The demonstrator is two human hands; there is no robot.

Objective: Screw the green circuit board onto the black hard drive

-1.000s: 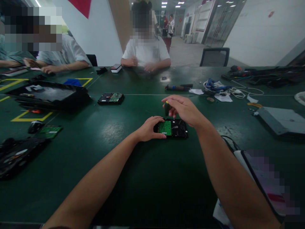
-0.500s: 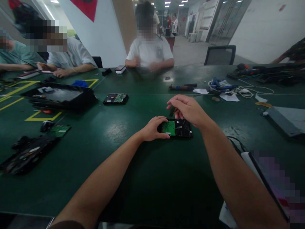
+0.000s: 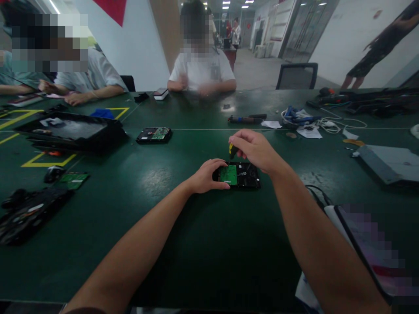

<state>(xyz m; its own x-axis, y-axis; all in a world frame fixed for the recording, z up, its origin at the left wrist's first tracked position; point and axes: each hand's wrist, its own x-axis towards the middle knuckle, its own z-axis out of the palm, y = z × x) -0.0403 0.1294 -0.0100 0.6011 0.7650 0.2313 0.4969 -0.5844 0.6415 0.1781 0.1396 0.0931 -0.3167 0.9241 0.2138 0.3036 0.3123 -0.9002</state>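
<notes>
Since half a second ago, the right hand (image 3: 253, 150) has lifted slightly, showing the yellow-and-black screwdriver handle (image 3: 232, 149) pinched in its fingertips.

Left hand (image 3: 207, 175) lies flat, fingers clamped on the near-left edge of the black hard drive with green circuit board (image 3: 237, 175), apparently steadying it on the dark green table (image 3: 170, 218); the right wrist arches above, tool pointing down at the board.

Green table (image 3: 183, 244) bears hard drives (image 3: 240, 175), cables (image 3: 322, 123), perhaps trays (image 3: 70, 131).
</notes>
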